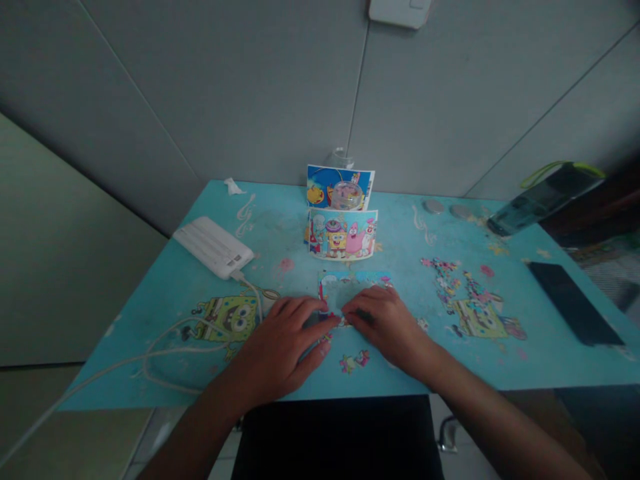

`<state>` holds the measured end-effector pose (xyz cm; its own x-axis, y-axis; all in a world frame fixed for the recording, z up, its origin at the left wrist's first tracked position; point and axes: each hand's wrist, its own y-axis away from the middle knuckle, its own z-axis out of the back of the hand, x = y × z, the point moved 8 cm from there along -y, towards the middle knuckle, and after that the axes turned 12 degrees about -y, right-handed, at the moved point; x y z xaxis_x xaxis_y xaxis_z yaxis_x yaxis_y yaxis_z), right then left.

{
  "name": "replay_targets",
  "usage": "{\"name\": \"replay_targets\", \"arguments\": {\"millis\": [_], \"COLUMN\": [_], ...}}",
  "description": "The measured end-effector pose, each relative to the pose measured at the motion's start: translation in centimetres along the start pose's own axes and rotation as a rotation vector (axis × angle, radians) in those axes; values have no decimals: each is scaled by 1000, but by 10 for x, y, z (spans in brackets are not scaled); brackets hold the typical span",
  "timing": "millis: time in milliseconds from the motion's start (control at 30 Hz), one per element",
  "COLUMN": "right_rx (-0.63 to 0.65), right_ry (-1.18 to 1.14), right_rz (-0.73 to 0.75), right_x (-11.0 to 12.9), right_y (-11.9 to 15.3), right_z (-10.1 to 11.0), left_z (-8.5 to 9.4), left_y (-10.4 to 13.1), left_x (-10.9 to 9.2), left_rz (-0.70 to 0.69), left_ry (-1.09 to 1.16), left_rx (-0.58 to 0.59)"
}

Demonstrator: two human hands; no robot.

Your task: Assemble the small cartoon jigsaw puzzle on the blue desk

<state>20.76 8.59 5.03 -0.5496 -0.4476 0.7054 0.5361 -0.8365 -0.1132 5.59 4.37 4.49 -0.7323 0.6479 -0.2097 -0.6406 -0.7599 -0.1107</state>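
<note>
A jigsaw puzzle's border [356,275] lies on the blue cartoon-print tabletop, its top edge and left side showing. My left hand [285,343] rests beside its lower left corner, fingers stretched out and the index fingertip at the bottom edge. My right hand [383,320] is over the border's right part, with thumb and fingers pinched on a small puzzle piece [344,321] that they mostly hide. Nearer me lie a few loose puzzle pieces [355,361]. Behind the border stands a picture card [343,235] with cartoon figures, leaning against a clear jar [347,195].
A second card [320,183] stands behind. On the left lie a white power bank [214,247] and its cable [175,325]. To the right are a pile of puzzle pieces [447,279], two round lids [434,206], a dark phone [575,303] and a bottle [545,198].
</note>
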Motion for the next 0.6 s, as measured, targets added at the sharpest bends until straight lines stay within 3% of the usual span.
{"name": "replay_targets", "arguments": {"millis": [200,267,400,600], "right_rx": [-206,-190,-85,-61], "right_ry": [-11,18,47,70], "right_rz": [-28,-64,-107,-148], "right_x": [-14,-21,-29,-31], "right_y": [19,26,35,52], "right_z": [54,66,70,76], "left_z": [-1,-1,-3,-4], "left_y": [0,0,1,1], "left_x": [1,2,2,2], "left_rz": [0,-1,-6,-10], "left_ry": [18,19,3,-19], "left_rx": [-19,-21,-1,16]}}
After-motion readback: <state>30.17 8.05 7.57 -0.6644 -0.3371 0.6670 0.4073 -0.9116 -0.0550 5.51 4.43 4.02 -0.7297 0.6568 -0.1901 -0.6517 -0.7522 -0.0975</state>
